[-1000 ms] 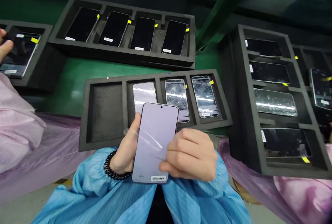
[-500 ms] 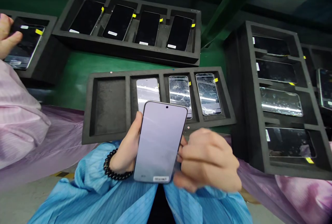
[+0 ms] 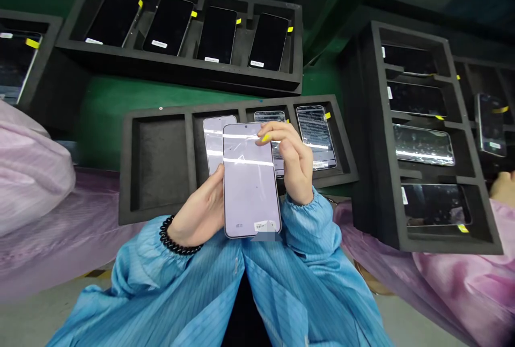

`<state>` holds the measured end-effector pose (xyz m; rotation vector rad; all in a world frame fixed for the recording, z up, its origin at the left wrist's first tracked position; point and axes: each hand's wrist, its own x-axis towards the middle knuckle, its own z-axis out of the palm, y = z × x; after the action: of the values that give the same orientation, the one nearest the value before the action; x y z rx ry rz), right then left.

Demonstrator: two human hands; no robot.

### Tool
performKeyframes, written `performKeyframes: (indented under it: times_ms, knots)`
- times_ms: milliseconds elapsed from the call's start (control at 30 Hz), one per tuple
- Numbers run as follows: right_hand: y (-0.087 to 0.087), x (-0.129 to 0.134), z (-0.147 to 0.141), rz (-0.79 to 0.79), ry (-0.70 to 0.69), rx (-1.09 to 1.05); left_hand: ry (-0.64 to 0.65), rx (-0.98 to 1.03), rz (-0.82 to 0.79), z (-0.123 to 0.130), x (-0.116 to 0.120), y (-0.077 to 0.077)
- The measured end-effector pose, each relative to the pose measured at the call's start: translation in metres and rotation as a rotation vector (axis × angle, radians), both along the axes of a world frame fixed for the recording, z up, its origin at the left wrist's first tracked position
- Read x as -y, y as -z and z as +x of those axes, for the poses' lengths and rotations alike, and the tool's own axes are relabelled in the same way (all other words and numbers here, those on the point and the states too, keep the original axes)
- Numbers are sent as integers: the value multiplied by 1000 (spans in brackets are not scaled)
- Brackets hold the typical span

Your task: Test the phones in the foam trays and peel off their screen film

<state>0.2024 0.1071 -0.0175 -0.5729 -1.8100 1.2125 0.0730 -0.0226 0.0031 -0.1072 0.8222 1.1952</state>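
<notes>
My left hand (image 3: 203,210) is closed on a smartphone (image 3: 249,186), gripping it by its left edge, thumb along the side. The phone's screen faces up and is lit pale lilac, with a white label at its lower right. Over the phone's upper right corner, my right hand (image 3: 292,159) has its fingers bent together. A small yellow sticker (image 3: 265,137) shows at those fingertips. Beneath, a black foam tray (image 3: 124,170) holds a lit phone (image 3: 211,146) with the same pale screen, plus two phones showing lines of text, one (image 3: 317,135) at the right. The tray's left compartment holds no phone.
Behind lies another foam tray (image 3: 181,65) with several dark phones bearing yellow tabs. A tall foam tray stack (image 3: 396,213) stands right, also with several phones. At far left is part of another tray (image 3: 48,41). Co-workers' pink sleeves (image 3: 32,148) flank me.
My right hand has moved from beside the phone's lower right to its top right corner, where the yellow sticker now shows at its fingertips. The phone has risen in view and stands straighter.
</notes>
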Motion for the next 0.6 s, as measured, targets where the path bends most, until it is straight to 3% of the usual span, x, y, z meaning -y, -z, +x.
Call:
performKeyframes:
  times_ms: [300, 433, 600]
  knots:
    - [2, 7, -3, 212, -13, 55, -163, -209, 122, 3, -7, 2]
    - [-2, 1, -3, 317, 59, 67, -132, -271, 125, -2, -4, 7]
    - [-7, 1, -8, 282, 53, 65, -71, -267, 163, -2, -3, 3]
